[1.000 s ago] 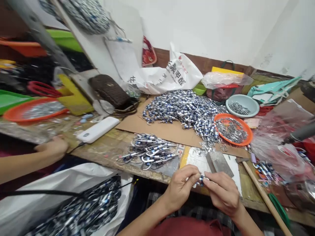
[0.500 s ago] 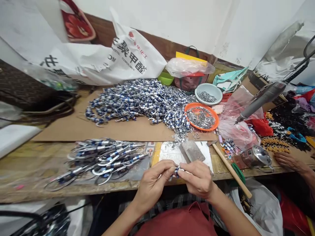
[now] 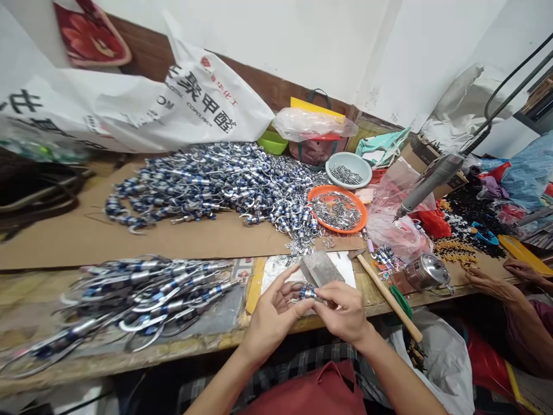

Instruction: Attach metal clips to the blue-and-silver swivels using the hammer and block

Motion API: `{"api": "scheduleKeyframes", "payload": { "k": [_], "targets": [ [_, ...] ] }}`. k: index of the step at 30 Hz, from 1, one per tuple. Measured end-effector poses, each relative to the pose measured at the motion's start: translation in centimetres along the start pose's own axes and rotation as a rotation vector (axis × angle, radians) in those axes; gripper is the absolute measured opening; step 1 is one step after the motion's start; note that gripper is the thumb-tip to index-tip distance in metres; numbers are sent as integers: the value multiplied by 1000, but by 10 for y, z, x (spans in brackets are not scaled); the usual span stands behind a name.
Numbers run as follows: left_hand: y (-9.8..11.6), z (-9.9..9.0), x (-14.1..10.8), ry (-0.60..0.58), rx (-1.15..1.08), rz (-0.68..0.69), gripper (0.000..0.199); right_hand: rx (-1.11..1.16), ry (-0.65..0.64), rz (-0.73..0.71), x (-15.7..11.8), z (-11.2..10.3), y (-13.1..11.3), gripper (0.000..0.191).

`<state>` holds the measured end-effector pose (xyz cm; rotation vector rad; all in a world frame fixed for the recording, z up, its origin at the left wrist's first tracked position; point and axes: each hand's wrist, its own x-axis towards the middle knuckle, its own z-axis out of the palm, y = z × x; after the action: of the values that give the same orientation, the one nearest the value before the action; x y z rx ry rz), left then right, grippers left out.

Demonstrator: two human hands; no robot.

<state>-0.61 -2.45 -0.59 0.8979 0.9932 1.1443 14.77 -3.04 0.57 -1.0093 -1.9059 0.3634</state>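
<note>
Between my two hands is a small silver-and-blue metal piece (image 3: 307, 292) with a curved hook-like part, held over the front edge of the bench. My left hand (image 3: 270, 314) cradles its left side, the index finger raised and the thumb below. The fingertips of my right hand (image 3: 343, 308) pinch its right end. Just behind my hands a grey metal block (image 3: 322, 268) lies on a white sheet (image 3: 276, 271). Silver-and-blue pieces with hooks (image 3: 159, 294) lie bunched on the left, and a larger heap of similar ones (image 3: 216, 184) covers the cardboard behind.
An orange dish (image 3: 363, 214) and a pale blue bowl (image 3: 367, 164) hold small metal parts. To the right are a hammer (image 3: 391, 297), a lidded metal-and-clear cup (image 3: 427, 274) and a hanging grey power screwdriver (image 3: 432, 183). Another person's hands (image 3: 492, 285) rest farther right.
The view has turned right, so the bench things appear farther left. My left fingers have spread and the index finger has lifted, leaving more of the metal piece showing.
</note>
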Motion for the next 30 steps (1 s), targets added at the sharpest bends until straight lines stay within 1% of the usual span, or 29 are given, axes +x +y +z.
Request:
{"api": "scheduleKeyframes", "payload": {
  "k": [2, 3, 5, 6, 7, 9, 10, 11, 13, 15, 17, 19, 22, 24, 26, 27, 28, 30],
  "targets": [
    [-2, 3, 5, -39, -52, 0, 78, -33, -99, 77, 6, -10, 7, 11],
    [-2, 4, 8, -51, -80, -15, 79, -109, -167, 129, 11, -15, 13, 12],
    [-4, 6, 16, -87, -121, -51, 82, -361, -276, 254, 25, -26, 32, 16],
    [-4, 7, 20, -115, -127, -64, 84, -539, -297, 334, 32, -30, 44, 20],
    [-4, 7, 24, -147, -121, -77, 86, -635, -301, 384, 40, -33, 56, 21],
    [-2, 8, 32, -208, -90, -114, 88, -737, -338, 445, 50, -31, 78, 19],
    [0, 8, 35, -233, -71, -135, 88, -754, -363, 456, 53, -28, 87, 17],
    [1, 7, 37, -252, -51, -153, 87, -775, -391, 464, 55, -23, 95, 17],
    [5, 6, 41, -283, -7, -178, 86, -804, -433, 460, 55, -14, 103, 24],
    [7, 4, 43, -323, 36, -197, 86, -803, -451, 436, 54, -9, 106, 32],
    [7, 2, 45, -359, 62, -215, 86, -772, -452, 402, 56, -12, 105, 34],
    [5, 0, 47, -373, 69, -221, 87, -719, -444, 366, 58, -20, 101, 32],
    [1, -3, 50, -366, 54, -204, 89, -600, -411, 292, 53, -30, 85, 20],
    [0, -4, 52, -357, 30, -194, 91, -424, -345, 156, 42, -30, 71, 15],
    [-1, -4, 53, -355, 9, -188, 92, -269, -248, -32, 30, -23, 58, 17],
    [0, -4, 53, -355, 4, -185, 92, -243, -204, -118, 24, -19, 52, 19],
    [0, -4, 53, -355, 2, -185, 92, -263, -176, -183, 19, -14, 48, 21],
    [0, -3, 53, -357, 4, -190, 91, -366, -163, -256, 15, -5, 41, 24]
  ]
}}
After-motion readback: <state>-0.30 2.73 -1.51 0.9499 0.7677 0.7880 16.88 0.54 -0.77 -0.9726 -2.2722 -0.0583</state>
